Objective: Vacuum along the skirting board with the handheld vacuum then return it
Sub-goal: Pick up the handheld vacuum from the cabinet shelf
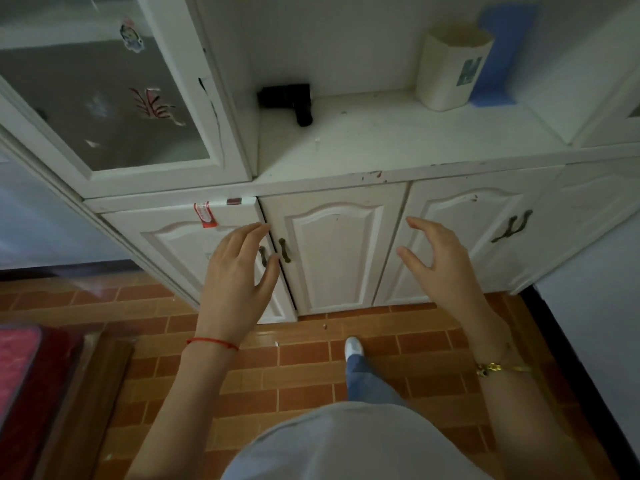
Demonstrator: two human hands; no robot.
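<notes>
White cabinet surface (398, 147) ahead, brick-tile floor (304, 368) below. Black handheld vacuum (289, 100), as far as we make out, lies at surface back. Our left hand (239, 271) and right hand (440, 261) spread wide, empty. We can't judge whether vacuuming is done.

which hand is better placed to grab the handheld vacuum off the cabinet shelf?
Left, probably. The handheld vacuum lies at the back left of the cabinet counter, roughly above the left hand. The right hand sits further right. Both hands are open, empty and below the counter edge.
</notes>
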